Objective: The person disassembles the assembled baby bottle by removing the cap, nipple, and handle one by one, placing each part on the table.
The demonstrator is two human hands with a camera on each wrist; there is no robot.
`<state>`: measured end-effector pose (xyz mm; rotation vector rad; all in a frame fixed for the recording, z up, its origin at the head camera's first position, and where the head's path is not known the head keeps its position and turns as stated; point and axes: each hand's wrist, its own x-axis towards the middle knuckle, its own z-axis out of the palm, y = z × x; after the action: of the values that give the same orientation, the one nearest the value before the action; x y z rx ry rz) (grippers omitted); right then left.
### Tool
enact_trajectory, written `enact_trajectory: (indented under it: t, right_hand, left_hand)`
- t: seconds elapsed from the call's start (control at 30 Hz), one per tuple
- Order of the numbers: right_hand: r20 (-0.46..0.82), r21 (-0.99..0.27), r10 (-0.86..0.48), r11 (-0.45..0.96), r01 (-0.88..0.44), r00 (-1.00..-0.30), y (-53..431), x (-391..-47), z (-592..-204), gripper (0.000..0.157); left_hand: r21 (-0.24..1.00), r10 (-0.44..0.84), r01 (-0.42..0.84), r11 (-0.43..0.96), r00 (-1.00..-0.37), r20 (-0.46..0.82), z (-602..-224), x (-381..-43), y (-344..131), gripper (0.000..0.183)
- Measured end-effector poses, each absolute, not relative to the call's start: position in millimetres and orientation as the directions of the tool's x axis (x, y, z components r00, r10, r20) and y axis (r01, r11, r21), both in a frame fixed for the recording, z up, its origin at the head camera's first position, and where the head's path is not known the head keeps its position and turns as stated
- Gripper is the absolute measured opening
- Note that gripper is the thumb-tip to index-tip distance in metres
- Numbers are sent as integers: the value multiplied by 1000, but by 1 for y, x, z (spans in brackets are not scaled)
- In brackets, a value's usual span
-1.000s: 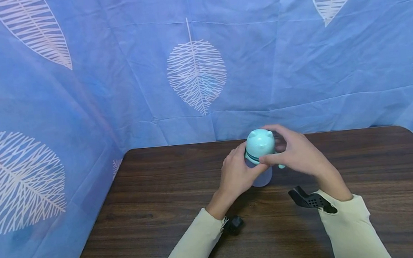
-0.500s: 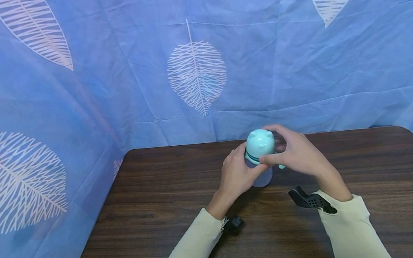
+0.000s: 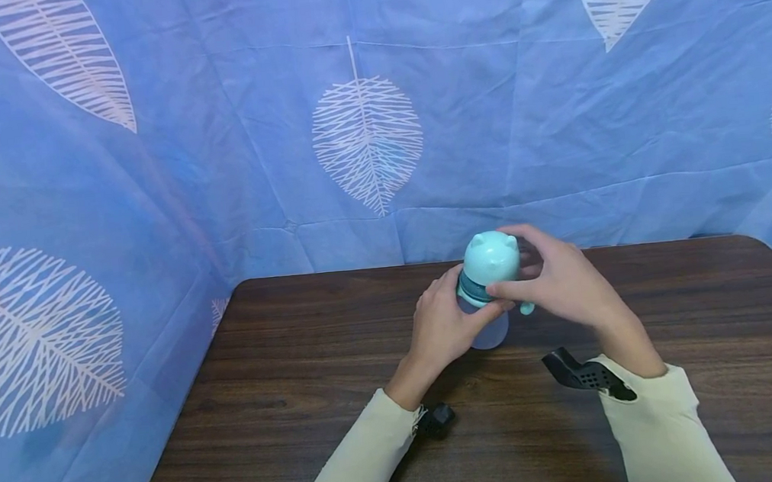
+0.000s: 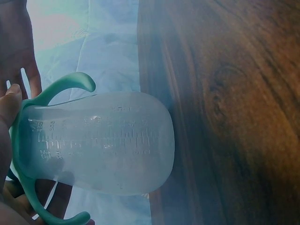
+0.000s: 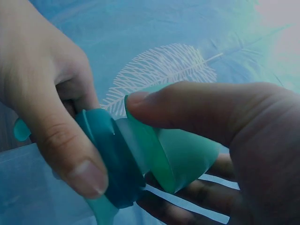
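Note:
A baby bottle (image 3: 493, 336) with a frosted body stands on the table. Its measuring marks and curved green handles (image 4: 70, 84) show in the left wrist view. My left hand (image 3: 440, 322) grips it round the neck, thumb across the teal collar (image 5: 112, 157). The mint cap (image 3: 492, 257), with small ears on top, is in my right hand (image 3: 565, 286), thumb at its lower rim and fingers round the far side. A gap parts cap and collar in the right wrist view, with a pale translucent piece (image 5: 133, 140) between them.
The dark wooden table (image 3: 288, 387) ends just behind the bottle. A blue cloth (image 3: 247, 153) with white leaf prints hangs along its back and left sides. Black devices are strapped on both wrists, near the cream sleeves (image 3: 664, 423).
My right hand has raised the mint cap slightly up and to the right, so more of the teal collar shows beneath it. The left hand and the bottle body stay in place.

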<state>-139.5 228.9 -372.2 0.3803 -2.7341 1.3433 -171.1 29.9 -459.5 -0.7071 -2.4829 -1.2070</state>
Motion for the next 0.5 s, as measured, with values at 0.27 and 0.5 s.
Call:
enact_trajectory:
  t: [0.27, 0.5]
  right_hand:
    - [203, -767, -162, 586, -259, -966, 232, -134, -368, 84]
    - [229, -771, -124, 582, -258, -966, 236, -130, -365, 86]
  left_hand:
    - [667, 300, 535, 518, -844, 444, -459, -171, 29, 77]
    - [660, 303, 538, 524, -842, 446, -459, -170, 28, 80]
